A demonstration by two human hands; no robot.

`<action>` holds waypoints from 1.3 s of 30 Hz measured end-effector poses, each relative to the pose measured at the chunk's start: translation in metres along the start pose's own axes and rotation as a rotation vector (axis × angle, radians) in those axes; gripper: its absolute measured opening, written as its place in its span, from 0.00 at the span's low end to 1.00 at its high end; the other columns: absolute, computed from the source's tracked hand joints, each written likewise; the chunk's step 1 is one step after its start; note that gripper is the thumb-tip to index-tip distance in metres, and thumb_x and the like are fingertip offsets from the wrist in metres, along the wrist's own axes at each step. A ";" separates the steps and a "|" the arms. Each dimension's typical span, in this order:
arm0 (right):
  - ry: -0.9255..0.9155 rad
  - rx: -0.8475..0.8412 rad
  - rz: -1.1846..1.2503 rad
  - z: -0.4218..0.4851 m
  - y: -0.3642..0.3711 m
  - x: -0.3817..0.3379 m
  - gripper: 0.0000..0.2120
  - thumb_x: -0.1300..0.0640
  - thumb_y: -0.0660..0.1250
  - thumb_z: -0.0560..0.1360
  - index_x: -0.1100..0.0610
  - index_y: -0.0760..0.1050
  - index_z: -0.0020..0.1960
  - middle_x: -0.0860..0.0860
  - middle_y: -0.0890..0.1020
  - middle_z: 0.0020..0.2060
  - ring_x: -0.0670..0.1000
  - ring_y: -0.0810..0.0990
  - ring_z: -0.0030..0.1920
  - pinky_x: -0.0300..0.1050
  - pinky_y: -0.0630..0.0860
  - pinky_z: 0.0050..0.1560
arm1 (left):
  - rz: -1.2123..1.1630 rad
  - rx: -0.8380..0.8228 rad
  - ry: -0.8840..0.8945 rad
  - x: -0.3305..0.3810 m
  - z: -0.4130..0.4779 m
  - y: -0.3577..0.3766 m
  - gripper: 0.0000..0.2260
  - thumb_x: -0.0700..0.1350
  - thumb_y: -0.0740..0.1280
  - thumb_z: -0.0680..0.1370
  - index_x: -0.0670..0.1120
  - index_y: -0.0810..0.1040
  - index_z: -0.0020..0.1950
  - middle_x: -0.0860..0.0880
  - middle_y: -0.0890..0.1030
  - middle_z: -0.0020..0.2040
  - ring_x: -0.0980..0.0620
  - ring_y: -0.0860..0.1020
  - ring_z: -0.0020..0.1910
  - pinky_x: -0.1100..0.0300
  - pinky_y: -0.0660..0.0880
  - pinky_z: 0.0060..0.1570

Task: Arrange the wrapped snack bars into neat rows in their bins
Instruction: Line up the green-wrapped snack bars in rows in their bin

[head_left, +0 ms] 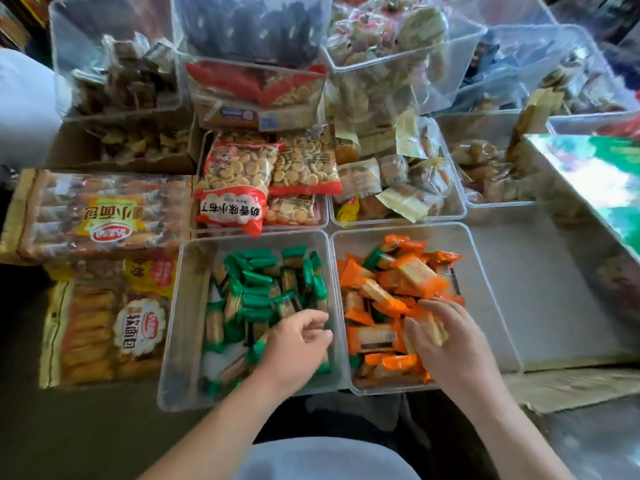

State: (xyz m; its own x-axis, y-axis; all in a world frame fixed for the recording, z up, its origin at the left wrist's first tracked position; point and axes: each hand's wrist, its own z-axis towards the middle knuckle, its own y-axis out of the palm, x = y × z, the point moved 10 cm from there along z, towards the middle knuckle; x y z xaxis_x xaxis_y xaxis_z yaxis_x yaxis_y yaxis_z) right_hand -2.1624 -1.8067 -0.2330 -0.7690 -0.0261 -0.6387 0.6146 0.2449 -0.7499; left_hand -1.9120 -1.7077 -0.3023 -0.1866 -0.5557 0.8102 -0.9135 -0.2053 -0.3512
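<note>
Lower left of the frame, bagged bread rolls (104, 323) lie flat beside the clear left bin (173, 323), where green-wrapped bars (256, 292) stand partly on edge in rough rows, the nearer ones tumbled. The left hand (294, 344) hovers over that bin's near right corner, fingers loosely curled with nothing seen in them, apparently poised to straighten strays. Right of centre, orange-wrapped bars (391, 289) lie heaped at all angles in the right bin (485, 289), a few green ones mixed in. The right hand (450, 344) pinches a pale-faced bar (429, 332) between thumb and fingers, likely lifted clear to be set in line. Sorting there looks barely begun.
</note>
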 end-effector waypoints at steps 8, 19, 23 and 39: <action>-0.199 -0.462 0.049 -0.027 0.106 -0.081 0.12 0.50 0.69 0.80 0.46 0.82 0.62 0.34 0.82 0.53 0.37 0.81 0.55 0.39 0.80 0.58 | 0.129 0.134 -0.182 -0.093 -0.022 -0.088 0.11 0.44 0.71 0.80 0.51 0.83 0.62 0.55 0.84 0.54 0.62 0.80 0.53 0.68 0.76 0.49; -0.030 -0.559 -0.139 0.016 0.240 -0.106 0.39 0.46 0.71 0.78 0.50 0.55 0.83 0.51 0.69 0.76 0.54 0.70 0.74 0.51 0.72 0.73 | 0.391 -0.062 -0.132 -0.097 0.038 -0.125 0.38 0.50 0.69 0.82 0.60 0.49 0.84 0.57 0.42 0.85 0.48 0.54 0.84 0.54 0.63 0.74; 0.070 -0.637 -0.073 0.018 0.259 -0.096 0.45 0.48 0.72 0.78 0.41 0.46 0.84 0.46 0.76 0.69 0.53 0.78 0.67 0.46 0.77 0.65 | 0.518 -0.143 -0.096 -0.079 0.091 -0.118 0.49 0.54 0.74 0.78 0.71 0.38 0.80 0.57 0.33 0.83 0.47 0.41 0.84 0.44 0.62 0.79; 0.225 -0.427 0.150 0.039 0.253 -0.096 0.20 0.57 0.62 0.83 0.42 0.73 0.72 0.45 0.78 0.67 0.48 0.80 0.58 0.49 0.80 0.60 | 0.405 -0.411 -0.027 -0.100 0.037 -0.112 0.37 0.53 0.70 0.79 0.61 0.55 0.84 0.61 0.65 0.80 0.55 0.66 0.77 0.51 0.68 0.76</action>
State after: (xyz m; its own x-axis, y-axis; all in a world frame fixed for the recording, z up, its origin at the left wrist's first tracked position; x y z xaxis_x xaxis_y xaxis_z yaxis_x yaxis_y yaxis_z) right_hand -1.9261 -1.7803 -0.3686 -0.7254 0.2376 -0.6460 0.6305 0.6061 -0.4850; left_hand -1.7776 -1.6586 -0.3614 -0.5463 -0.5459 0.6352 -0.8376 0.3546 -0.4156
